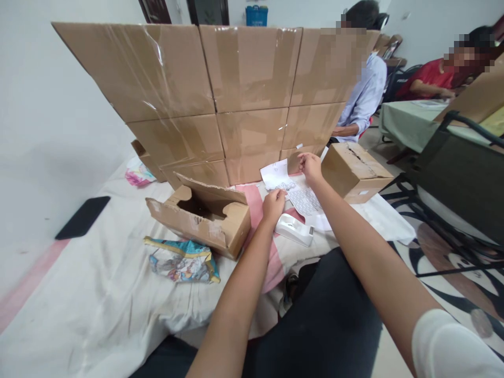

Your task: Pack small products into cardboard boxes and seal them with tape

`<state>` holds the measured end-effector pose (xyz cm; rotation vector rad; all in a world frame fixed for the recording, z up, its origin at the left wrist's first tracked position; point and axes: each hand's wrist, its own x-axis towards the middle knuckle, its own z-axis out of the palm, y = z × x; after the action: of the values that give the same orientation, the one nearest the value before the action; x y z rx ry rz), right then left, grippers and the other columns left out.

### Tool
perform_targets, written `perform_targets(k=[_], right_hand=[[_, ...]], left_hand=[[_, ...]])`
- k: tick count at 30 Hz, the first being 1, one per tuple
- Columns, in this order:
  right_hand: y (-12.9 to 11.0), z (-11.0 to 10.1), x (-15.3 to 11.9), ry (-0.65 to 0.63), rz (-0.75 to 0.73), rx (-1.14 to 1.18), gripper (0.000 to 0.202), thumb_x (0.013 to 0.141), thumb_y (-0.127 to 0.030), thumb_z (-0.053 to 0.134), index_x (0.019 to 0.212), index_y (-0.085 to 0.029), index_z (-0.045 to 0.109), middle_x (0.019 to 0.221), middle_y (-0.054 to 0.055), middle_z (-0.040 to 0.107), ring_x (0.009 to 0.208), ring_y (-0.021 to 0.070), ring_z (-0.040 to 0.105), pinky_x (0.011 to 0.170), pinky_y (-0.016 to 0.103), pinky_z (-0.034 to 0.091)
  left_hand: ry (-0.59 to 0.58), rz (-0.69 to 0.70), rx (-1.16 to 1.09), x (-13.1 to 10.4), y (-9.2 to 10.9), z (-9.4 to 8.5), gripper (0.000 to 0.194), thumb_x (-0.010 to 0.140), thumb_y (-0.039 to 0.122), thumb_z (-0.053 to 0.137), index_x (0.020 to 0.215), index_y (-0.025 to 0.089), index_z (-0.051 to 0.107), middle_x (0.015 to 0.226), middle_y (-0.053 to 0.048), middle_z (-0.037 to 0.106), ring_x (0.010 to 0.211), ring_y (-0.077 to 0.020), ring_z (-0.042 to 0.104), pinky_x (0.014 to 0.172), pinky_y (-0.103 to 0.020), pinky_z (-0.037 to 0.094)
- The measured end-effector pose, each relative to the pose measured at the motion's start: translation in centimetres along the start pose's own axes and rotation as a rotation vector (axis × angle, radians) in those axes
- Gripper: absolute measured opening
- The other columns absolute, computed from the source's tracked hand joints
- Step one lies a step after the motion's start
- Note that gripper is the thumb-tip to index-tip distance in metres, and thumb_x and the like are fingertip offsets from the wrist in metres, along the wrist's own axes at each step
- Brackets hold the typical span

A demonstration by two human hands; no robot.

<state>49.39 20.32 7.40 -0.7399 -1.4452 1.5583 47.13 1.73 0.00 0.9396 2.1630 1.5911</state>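
My left hand [274,206] is closed, with fingertips pressed together at the near-left edge of a printed paper sheet [305,202]. Whatever lies between those fingers is too small to make out. Higher and to the right, my right hand [311,167] is raised in front of the cardboard wall, its fingers curled in a pinch; I cannot make out anything in them. A second paper [275,176] with drawn marks leans up behind the sheet. Just below my left hand sits a white tape dispenser [294,229].
An open cardboard box [236,228] and a colourful crinkled bag [181,262] lie left. Another box [360,170] stands right. A wall of taped boxes [252,68] rises behind. A dark flat tablet-like object [82,218] lies far left. Two people sit beyond; a folding chair [460,178] is right.
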Motion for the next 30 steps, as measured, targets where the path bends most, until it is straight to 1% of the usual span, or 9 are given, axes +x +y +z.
perform_targets(k=[2, 4, 9, 13, 15, 19, 22, 25, 30], right_hand=[[-0.4, 0.0, 0.2, -0.005, 0.091, 0.11, 0.007, 0.076, -0.017, 0.056, 0.069, -0.019, 0.056, 0.055, -0.004, 0.046, 0.042, 0.0082, 0.04, 0.039, 0.019, 0.029], [-0.7, 0.2, 0.4, -0.011, 0.175, 0.19, 0.012, 0.078, -0.022, 0.059, 0.069, -0.02, 0.052, 0.056, -0.004, 0.048, 0.041, 0.0069, 0.039, 0.038, 0.019, 0.028], [-1.3, 1.8, 1.1, -0.066, 0.325, 0.177, 0.03, 0.089, -0.034, 0.065, 0.072, -0.021, 0.043, 0.051, -0.008, 0.039, 0.036, 0.0043, 0.023, 0.033, 0.017, 0.015], [-2.0, 2.5, 2.0, -0.092, 0.464, 0.205, 0.041, 0.097, -0.049, 0.056, 0.072, -0.022, 0.04, 0.045, -0.011, 0.028, 0.034, 0.0041, 0.015, 0.032, 0.016, 0.013], [-2.4, 2.3, 2.4, -0.102, 0.521, 0.235, 0.041, 0.101, -0.049, 0.05, 0.072, -0.021, 0.041, 0.043, -0.011, 0.026, 0.034, 0.0042, 0.013, 0.031, 0.016, 0.013], [-3.0, 2.2, 3.0, -0.074, 0.498, 0.25, 0.033, 0.103, -0.032, 0.048, 0.072, -0.02, 0.044, 0.042, -0.011, 0.023, 0.033, 0.0045, 0.014, 0.03, 0.015, 0.014], [-3.0, 2.6, 3.1, -0.038, 0.471, 0.229, 0.031, 0.098, -0.02, 0.053, 0.07, -0.021, 0.041, 0.042, -0.011, 0.021, 0.034, 0.0041, 0.013, 0.03, 0.015, 0.014], [-2.5, 2.9, 2.8, -0.005, 0.423, 0.216, 0.033, 0.091, -0.021, 0.061, 0.068, -0.022, 0.038, 0.043, -0.012, 0.021, 0.035, 0.0041, 0.012, 0.03, 0.017, 0.014], [-2.3, 2.3, 1.3, 0.038, 0.299, 0.239, 0.031, 0.086, -0.024, 0.062, 0.067, -0.022, 0.038, 0.044, -0.011, 0.022, 0.035, 0.0046, 0.014, 0.031, 0.018, 0.016]], left_hand=[[0.001, -0.011, 0.003, -0.1, 0.1, 0.0, 0.033, 0.097, 0.041, 0.044, 0.091, 0.026, 0.073, 0.093, -0.001, 0.075, 0.091, -0.0187, 0.067, 0.075, -0.027, 0.046], [0.001, -0.018, 0.004, -0.1, 0.3, -0.1, 0.032, 0.097, 0.04, 0.045, 0.089, 0.027, 0.072, 0.093, -0.001, 0.075, 0.09, -0.0186, 0.067, 0.075, -0.027, 0.046], [-0.004, -0.034, 0.002, -0.2, 0.7, -0.2, 0.034, 0.098, 0.039, 0.043, 0.089, 0.026, 0.072, 0.091, -0.001, 0.075, 0.089, -0.0181, 0.067, 0.075, -0.028, 0.045], [-0.012, -0.043, 0.005, -0.2, 0.9, -0.3, 0.036, 0.099, 0.04, 0.042, 0.088, 0.025, 0.073, 0.089, -0.001, 0.074, 0.088, -0.0181, 0.067, 0.076, -0.028, 0.045], [-0.015, -0.051, 0.003, -0.2, 0.8, -0.2, 0.036, 0.099, 0.04, 0.042, 0.088, 0.026, 0.073, 0.089, 0.0, 0.074, 0.089, -0.0178, 0.067, 0.075, -0.027, 0.045], [-0.022, -0.071, -0.01, -0.1, 0.7, -0.1, 0.042, 0.101, 0.044, 0.037, 0.087, 0.026, 0.073, 0.089, 0.001, 0.074, 0.09, -0.0177, 0.067, 0.076, -0.028, 0.044], [-0.025, -0.079, -0.017, 0.0, 0.7, -0.2, 0.048, 0.103, 0.047, 0.033, 0.088, 0.026, 0.073, 0.09, 0.0, 0.074, 0.091, -0.018, 0.067, 0.078, -0.028, 0.045], [-0.03, -0.081, -0.019, -0.1, 0.9, -0.3, 0.05, 0.103, 0.047, 0.031, 0.087, 0.026, 0.073, 0.09, -0.001, 0.074, 0.09, -0.0183, 0.067, 0.079, -0.028, 0.045], [-0.029, -0.078, -0.029, -0.2, 1.2, -0.5, 0.052, 0.104, 0.048, 0.029, 0.087, 0.025, 0.073, 0.09, -0.001, 0.074, 0.092, -0.0184, 0.067, 0.082, -0.029, 0.045]])
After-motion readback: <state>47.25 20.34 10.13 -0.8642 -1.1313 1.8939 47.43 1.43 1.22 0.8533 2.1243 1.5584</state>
